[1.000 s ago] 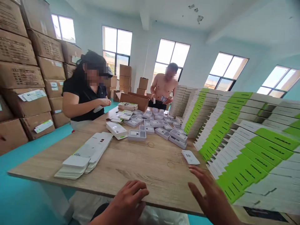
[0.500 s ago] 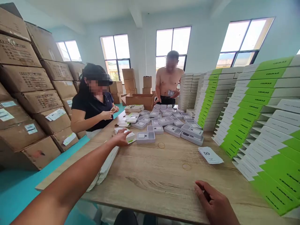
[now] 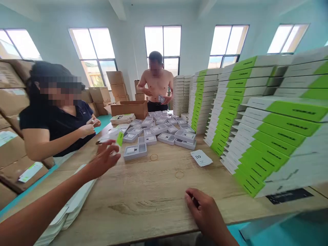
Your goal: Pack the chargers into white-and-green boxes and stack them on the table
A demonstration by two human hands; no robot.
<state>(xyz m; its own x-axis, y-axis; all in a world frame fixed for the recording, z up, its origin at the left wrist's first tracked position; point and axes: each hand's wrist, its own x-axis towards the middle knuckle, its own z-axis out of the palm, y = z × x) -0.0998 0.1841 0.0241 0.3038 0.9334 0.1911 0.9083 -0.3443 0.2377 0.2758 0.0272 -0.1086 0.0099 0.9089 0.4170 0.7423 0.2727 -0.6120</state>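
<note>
My left hand is closed on a small white box with a green end, mostly hidden behind the fingers and tilted up off the table. Right beside it lies a grey tray with compartments and a white piece inside. My right hand rests near the table's front edge, fingers curled in and thumb against them, with nothing seen in it. Beyond it are a thin rubber band and a stack of white cards. Another rubber band lies by the tray.
Tall stacks of white and green boxes line the right side. Many grey trays are heaped at mid-table, before an open carton. Flattened white sheets lie under my left forearm. One co-worker is at left, another at the far end.
My left hand has lifted the white and green box off the table and tilted it. The view has swung right. My right hand keeps its curled pose on the table.
</note>
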